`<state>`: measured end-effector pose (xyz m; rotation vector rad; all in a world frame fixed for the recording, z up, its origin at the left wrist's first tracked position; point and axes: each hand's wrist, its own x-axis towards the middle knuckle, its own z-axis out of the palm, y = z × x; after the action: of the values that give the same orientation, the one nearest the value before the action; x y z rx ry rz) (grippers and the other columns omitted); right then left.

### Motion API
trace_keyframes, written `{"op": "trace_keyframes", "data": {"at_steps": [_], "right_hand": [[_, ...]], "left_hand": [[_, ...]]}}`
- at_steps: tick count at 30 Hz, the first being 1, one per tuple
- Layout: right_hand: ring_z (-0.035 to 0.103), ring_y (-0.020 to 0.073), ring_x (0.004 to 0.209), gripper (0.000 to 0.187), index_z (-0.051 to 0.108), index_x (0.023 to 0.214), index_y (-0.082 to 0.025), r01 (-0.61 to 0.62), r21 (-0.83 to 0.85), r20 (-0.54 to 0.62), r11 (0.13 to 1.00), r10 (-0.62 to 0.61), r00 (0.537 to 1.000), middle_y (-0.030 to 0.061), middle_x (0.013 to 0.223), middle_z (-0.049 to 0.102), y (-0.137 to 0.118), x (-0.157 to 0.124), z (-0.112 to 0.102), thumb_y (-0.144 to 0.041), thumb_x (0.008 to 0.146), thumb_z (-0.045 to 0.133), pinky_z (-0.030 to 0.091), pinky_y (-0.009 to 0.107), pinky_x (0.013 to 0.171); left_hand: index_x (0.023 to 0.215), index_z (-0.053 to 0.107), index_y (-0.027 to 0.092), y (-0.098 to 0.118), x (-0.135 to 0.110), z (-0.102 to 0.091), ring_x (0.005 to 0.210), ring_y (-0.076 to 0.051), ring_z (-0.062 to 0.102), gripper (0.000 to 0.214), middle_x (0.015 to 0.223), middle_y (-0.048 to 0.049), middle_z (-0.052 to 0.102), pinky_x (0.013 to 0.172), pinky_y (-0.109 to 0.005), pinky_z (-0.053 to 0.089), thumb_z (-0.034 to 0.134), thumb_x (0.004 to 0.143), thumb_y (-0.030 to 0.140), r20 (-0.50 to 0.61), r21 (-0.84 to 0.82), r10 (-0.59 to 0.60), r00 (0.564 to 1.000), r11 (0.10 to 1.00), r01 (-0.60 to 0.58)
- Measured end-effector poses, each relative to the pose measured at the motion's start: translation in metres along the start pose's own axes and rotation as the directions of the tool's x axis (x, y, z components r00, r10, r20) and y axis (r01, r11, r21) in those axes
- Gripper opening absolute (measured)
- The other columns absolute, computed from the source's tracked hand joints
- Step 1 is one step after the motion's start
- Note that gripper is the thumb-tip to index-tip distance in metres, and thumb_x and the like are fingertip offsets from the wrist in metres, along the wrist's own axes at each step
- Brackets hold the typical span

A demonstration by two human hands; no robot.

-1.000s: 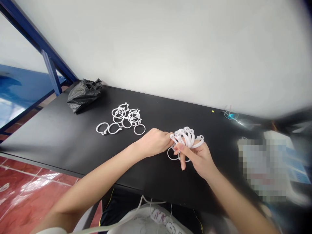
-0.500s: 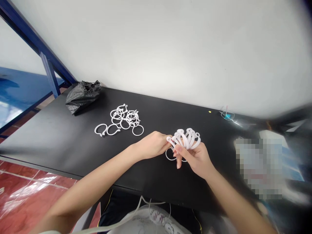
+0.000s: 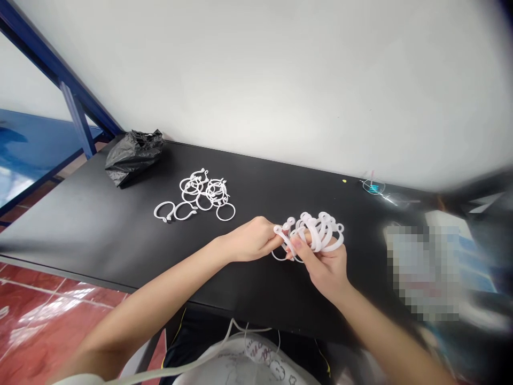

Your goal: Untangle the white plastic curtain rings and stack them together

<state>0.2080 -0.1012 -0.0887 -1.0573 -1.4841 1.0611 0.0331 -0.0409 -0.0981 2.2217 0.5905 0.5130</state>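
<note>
Over the middle of the black table (image 3: 100,224), my right hand (image 3: 326,267) grips a bunch of white plastic rings (image 3: 320,230), several of them fanned out above my fingers. My left hand (image 3: 250,240) is closed in a pinch on one white ring at the left end of that bunch. Both hands touch each other at the rings. Farther left on the table lies a loose pile of white rings (image 3: 200,195), well apart from both hands.
A crumpled black plastic bag (image 3: 132,155) sits at the table's far left corner by the white wall. A blue metal frame (image 3: 76,112) rises at the left. A blurred-out patch (image 3: 425,267) covers things at the right. Red floor tiles show below the table's front edge.
My right hand has turned so the bunch of rings spreads farther right and sits slightly higher. My left hand stays pinched at the bunch's left end. The pile has not moved.
</note>
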Motion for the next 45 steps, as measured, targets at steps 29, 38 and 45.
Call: {"op": "trace_keyframes", "data": {"at_steps": [29,38,45], "right_hand": [[0.053,0.0095,0.047,0.029,0.065,0.070,-0.017,-0.182,0.066,0.230,0.981,0.162,0.960,0.0003,0.062,0.061,0.002,0.005,-0.004,-0.037,0.089,0.065,0.048,0.025,0.049],[0.060,0.0120,0.046,0.035,0.071,0.077,-0.014,-0.318,0.203,0.330,0.926,0.241,0.913,0.0026,0.059,0.065,0.001,0.007,-0.006,-0.044,0.091,0.061,0.053,0.027,0.051],[0.064,0.0150,0.046,0.045,0.072,0.076,-0.011,-0.318,0.215,0.345,0.923,0.233,0.909,0.0082,0.062,0.070,0.001,0.009,-0.003,-0.052,0.089,0.060,0.048,0.023,0.039]], "left_hand": [[0.091,0.058,0.013,0.002,0.006,0.006,0.067,-0.012,0.061,0.013,0.075,-0.0023,0.067,0.060,-0.021,0.048,0.045,0.090,0.017,-0.042,-0.554,-0.162,0.986,0.825,0.112],[0.091,0.057,0.013,0.007,0.007,0.010,0.051,-0.010,0.061,0.008,0.059,0.0010,0.062,0.049,-0.018,0.047,0.051,0.092,0.018,0.016,-0.818,-0.171,0.985,0.565,0.111],[0.109,0.060,0.011,0.000,0.006,0.007,0.053,-0.009,0.060,0.028,0.080,-0.0042,0.068,0.050,-0.020,0.049,0.063,0.082,0.016,-0.123,-0.769,-0.236,0.964,0.636,0.058]]}}
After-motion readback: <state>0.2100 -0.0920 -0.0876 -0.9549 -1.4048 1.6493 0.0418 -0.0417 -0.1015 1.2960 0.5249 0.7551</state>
